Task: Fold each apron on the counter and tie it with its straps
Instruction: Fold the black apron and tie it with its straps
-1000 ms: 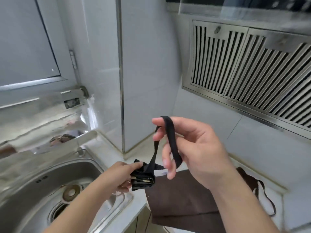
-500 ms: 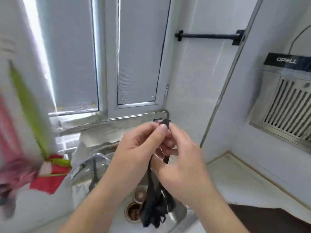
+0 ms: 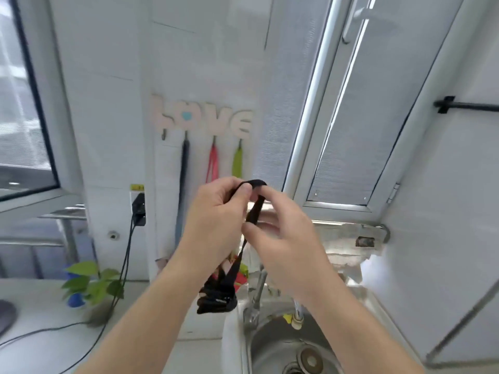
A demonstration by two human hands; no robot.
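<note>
Both hands are raised together in the middle of the view, in front of the white tiled wall, each gripping the same black strap (image 3: 255,203). The left hand (image 3: 216,220) pinches the top of the strap loop between thumb and forefinger, while the right hand (image 3: 280,233) has its fingers curled round the strap just beside it, the loop arching over the right fingertips. From the hands the strap runs down to a small, tightly bundled black apron (image 3: 216,298), which hangs in the air below the wrists, above the near-left rim of the steel sink (image 3: 272,344) and apart from the counter (image 3: 48,344). Behind the bundle stands the chrome faucet (image 3: 256,295). On the far wall a pale "love" hook rack (image 3: 202,118) carries a dark blue strap (image 3: 183,184), a pink loop (image 3: 213,163) and a green loop (image 3: 237,161). To the left, a black plug sits in a wall socket (image 3: 138,209) with its cable trailing down across the counter, past a small green plant in a blue pot (image 3: 89,287). Frosted window panes (image 3: 372,125) fill the right of the view, and a black rail (image 3: 469,106) is mounted on the far right wall.
</note>
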